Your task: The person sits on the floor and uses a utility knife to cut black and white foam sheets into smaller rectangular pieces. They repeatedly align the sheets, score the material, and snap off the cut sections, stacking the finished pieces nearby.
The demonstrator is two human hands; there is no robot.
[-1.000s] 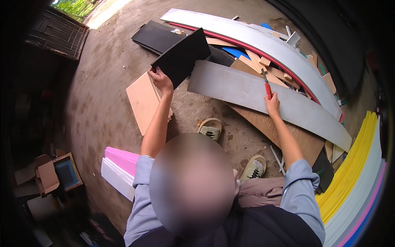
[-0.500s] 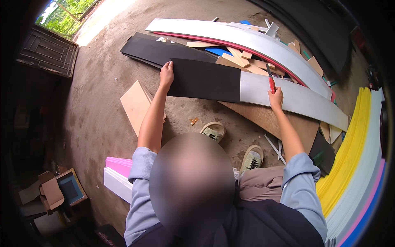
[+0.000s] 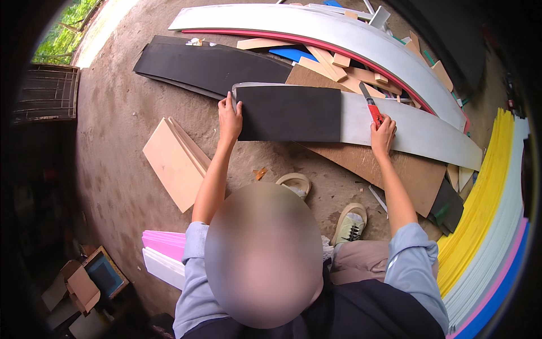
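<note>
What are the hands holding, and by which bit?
The right hand holds a knife by its red handle. The left hand holds a black sheet at its left edge; I can't tell if it grips the grey board underneath too.

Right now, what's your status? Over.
Left fingers at left edge of black sheet. Right fingers gripping red cutter, blade out. Sheet overlying grey board; tan scraps beyond.
</note>
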